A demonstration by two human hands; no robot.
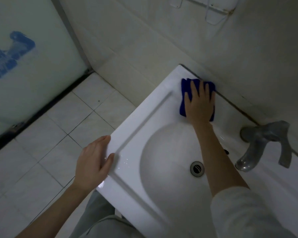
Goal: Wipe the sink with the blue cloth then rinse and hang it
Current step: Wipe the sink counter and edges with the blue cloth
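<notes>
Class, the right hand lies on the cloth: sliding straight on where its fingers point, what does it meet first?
The right hand, flat on the blue cloth, would probably soon meet the wall behind the sink.

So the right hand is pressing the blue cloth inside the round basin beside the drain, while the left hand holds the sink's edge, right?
Not the basin. The head view shows the right hand pressing the blue cloth on the white ceramic sink's flat rim, at the far corner against the wall. The left hand does hold the edge.
</notes>
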